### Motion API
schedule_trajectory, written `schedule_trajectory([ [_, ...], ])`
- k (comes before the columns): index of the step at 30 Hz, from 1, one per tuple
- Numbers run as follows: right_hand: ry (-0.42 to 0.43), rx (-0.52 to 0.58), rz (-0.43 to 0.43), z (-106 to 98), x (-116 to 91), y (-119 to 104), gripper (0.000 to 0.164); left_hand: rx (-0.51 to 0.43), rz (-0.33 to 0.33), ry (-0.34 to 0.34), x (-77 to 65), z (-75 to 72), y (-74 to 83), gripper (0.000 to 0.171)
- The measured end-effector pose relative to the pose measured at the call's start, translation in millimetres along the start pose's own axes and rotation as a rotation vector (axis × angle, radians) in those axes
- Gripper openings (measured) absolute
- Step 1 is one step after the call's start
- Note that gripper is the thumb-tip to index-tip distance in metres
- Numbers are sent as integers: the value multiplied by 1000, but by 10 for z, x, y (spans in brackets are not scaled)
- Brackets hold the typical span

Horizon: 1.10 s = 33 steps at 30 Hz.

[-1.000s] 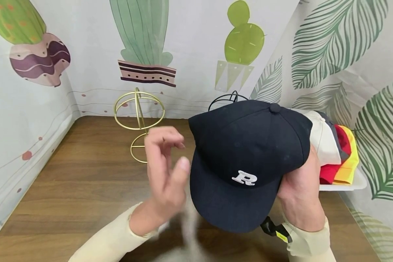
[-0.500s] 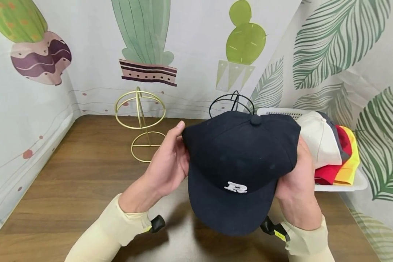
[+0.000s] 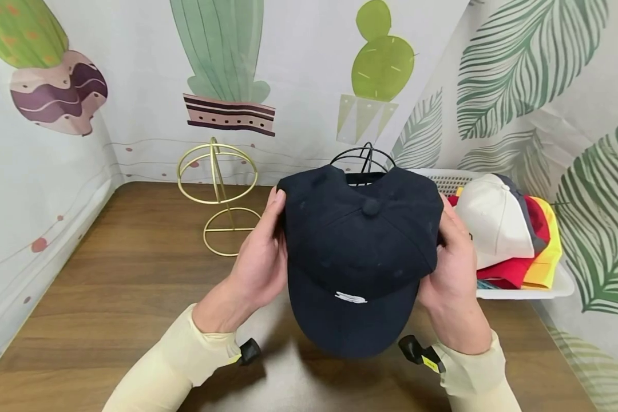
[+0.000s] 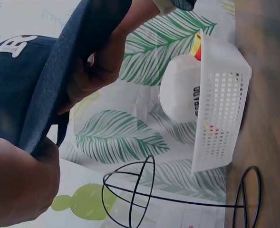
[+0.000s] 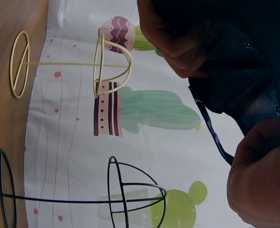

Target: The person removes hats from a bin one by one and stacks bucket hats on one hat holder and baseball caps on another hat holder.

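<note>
A dark navy baseball cap (image 3: 360, 240) with a white embroidered letter on its front is held up above the table, brim toward me. My left hand (image 3: 260, 260) grips its left edge, thumb outside and fingers tucked under the rim. On the opposite edge my right hand (image 3: 453, 274) holds it in the same way. In the left wrist view the fingers of the right hand (image 4: 101, 64) curl at the cap's lower edge. The right wrist view looks into the cap's dark inside (image 5: 239, 71), with its back strap (image 5: 213, 128) hanging in a loop.
Behind the cap stands a black wire hat stand (image 3: 365, 155). A gold wire stand (image 3: 217, 171) is to its left. At the right, a white plastic basket (image 3: 561, 286) holds a cream cap (image 3: 489, 220) and red and yellow caps (image 3: 548, 252). Patterned cloth hangs behind the wooden table (image 3: 134, 274).
My left hand has come in from the left and taken hold of the cap's left edge. The cap has moved left and its crown has tipped toward me, showing the back opening.
</note>
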State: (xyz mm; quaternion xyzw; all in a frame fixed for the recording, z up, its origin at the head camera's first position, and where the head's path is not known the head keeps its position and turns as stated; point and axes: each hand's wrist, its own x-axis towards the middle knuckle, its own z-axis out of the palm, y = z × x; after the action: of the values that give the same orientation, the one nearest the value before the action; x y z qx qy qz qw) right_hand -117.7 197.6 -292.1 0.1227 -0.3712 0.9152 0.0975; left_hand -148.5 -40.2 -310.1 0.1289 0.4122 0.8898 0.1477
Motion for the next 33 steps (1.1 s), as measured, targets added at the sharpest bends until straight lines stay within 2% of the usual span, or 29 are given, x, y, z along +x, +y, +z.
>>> schedule_trajectory([
  [6, 27, -147, -35, -45, 33, 31, 24, 76, -14, 4, 50, -48, -33, 75],
  [12, -12, -177, -56, -93, 40, 67, 24, 131, -5, -9, 106, -99, -84, 79],
  [15, -29, -183, -86, -121, 85, 86, 24, 124, 32, -32, 150, -95, -88, 78],
  [18, -24, -174, -97, -153, 149, 86, 24, 131, 66, -57, 220, -70, -80, 69],
  [24, 55, -256, -138, -156, 358, 50, 24, 200, 143, -90, 446, -5, -10, 57],
  [26, 86, -289, -149, -139, 434, 31, 24, 205, 188, -106, 533, 20, 19, 47],
  [29, 109, -320, -157, -106, 544, -3, 25, 220, 240, -95, 650, 52, 48, 37],
  [33, 99, -336, -171, -76, 699, -36, 23, 274, 275, -40, 788, 83, 78, 38],
])
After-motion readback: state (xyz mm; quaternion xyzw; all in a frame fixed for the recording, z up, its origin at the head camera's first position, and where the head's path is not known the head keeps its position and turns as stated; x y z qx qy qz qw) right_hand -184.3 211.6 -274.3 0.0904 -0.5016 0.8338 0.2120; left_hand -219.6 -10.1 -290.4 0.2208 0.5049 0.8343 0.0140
